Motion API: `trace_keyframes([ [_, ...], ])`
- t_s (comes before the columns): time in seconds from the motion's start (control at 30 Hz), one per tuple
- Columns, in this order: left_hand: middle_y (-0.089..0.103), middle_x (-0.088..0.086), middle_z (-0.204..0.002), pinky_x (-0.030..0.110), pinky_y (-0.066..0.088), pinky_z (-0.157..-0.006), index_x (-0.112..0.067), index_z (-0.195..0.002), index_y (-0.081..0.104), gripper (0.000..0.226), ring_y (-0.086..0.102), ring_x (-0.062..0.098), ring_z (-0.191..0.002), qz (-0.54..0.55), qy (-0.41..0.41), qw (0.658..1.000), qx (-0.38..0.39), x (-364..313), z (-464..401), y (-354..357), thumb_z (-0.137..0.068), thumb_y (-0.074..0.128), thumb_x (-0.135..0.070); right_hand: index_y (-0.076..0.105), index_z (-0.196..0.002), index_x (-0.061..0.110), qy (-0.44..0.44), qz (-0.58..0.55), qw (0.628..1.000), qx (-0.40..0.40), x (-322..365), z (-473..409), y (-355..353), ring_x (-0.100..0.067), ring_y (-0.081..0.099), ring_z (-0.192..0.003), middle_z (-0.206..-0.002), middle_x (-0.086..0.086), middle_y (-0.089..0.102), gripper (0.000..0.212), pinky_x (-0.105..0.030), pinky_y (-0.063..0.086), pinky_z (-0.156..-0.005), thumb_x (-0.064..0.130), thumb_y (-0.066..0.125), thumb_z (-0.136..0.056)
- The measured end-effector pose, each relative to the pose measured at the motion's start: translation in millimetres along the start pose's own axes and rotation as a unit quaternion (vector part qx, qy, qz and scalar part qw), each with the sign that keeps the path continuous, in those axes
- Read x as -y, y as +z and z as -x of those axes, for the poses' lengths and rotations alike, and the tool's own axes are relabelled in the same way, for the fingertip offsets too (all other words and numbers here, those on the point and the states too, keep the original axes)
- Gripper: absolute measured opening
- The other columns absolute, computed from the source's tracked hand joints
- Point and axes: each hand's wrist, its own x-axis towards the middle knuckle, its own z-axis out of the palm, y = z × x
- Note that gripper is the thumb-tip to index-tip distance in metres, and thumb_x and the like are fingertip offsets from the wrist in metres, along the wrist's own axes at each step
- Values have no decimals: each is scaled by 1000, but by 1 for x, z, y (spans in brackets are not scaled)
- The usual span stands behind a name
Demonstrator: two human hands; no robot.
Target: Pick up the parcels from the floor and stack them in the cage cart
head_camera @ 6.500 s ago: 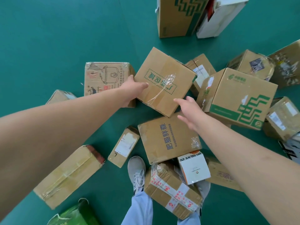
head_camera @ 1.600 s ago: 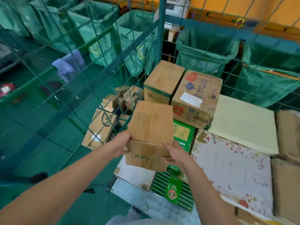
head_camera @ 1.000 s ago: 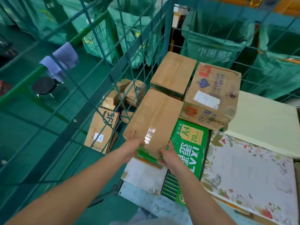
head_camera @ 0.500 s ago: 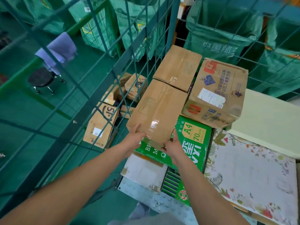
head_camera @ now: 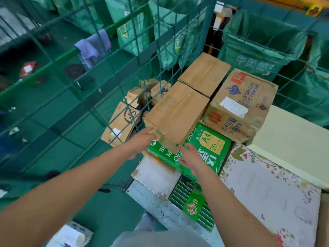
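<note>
A plain brown cardboard parcel [head_camera: 178,114] lies inside the green wire cage cart [head_camera: 142,56], on top of a green A4 paper box [head_camera: 204,148] and against another brown box [head_camera: 204,73] behind it. My left hand [head_camera: 142,141] has straight fingers touching the parcel's near left corner. Just below the parcel's near edge, my right hand [head_camera: 192,157] hovers with loose fingers over the green box and holds nothing.
A taped box with a red logo [head_camera: 240,104] sits to the right, then a pale yellow flat box [head_camera: 292,139] and a floral one [head_camera: 267,193]. More parcels [head_camera: 122,122] lie on the floor beyond the cage's left mesh. Green mail sacks [head_camera: 258,41] hang behind.
I carried the parcel from the floor pile to the cart and slid it back onto the green box. Both hands have let go of its near end and drawn slightly back.
</note>
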Motion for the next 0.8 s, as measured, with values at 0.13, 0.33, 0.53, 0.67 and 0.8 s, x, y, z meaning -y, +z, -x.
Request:
trace_keyframes([
  [0.13, 58, -2, -132, 40, 49, -108, -41, -152, 38, 56, 57, 19, -118, 43, 5, 999, -29, 7, 49, 19, -104, 60, -27, 28, -159, 25, -46, 29, 997, 55, -6, 35, -23, -20, 64, -109, -143, -4, 53, 58, -32, 52, -89, 37, 51, -108],
  [0.33, 59, -1, -136, 36, 51, -100, -39, -144, 45, 45, 56, 20, -123, 119, 38, 988, -86, 45, 124, 47, -103, 60, -27, 53, -132, 26, -103, 69, 986, 113, -21, 76, -51, -16, 61, -103, -130, -4, 60, 25, -32, 54, -89, 31, 55, -107],
  [0.53, 61, -6, -134, 38, 48, -108, -40, -141, 51, 41, 55, 21, -129, 137, 18, 979, -151, 102, 194, 50, -103, 62, -31, 54, -123, 23, -108, 111, 970, 185, -48, 101, -38, -23, 58, -114, -123, -3, 60, 19, -40, 49, -105, 33, 55, -107],
  [0.67, 62, -18, -124, 34, 50, -100, -43, -127, 57, 28, 57, 20, -127, 166, -1, 966, -196, 135, 239, 39, -102, 62, -31, 55, -131, 24, -113, 150, 953, 240, -61, 119, -11, -11, 61, -97, -120, 1, 62, 28, -28, 51, -77, 36, 58, -105],
  [0.8, 63, -15, -127, 37, 50, -104, -35, -132, 58, 32, 58, 21, -127, 211, -14, 948, -239, 167, 269, 32, -102, 64, -29, 54, -130, 28, -109, 186, 931, 293, -73, 135, 18, -19, 62, -112, -119, 3, 62, 28, -35, 53, -98, 40, 56, -105],
])
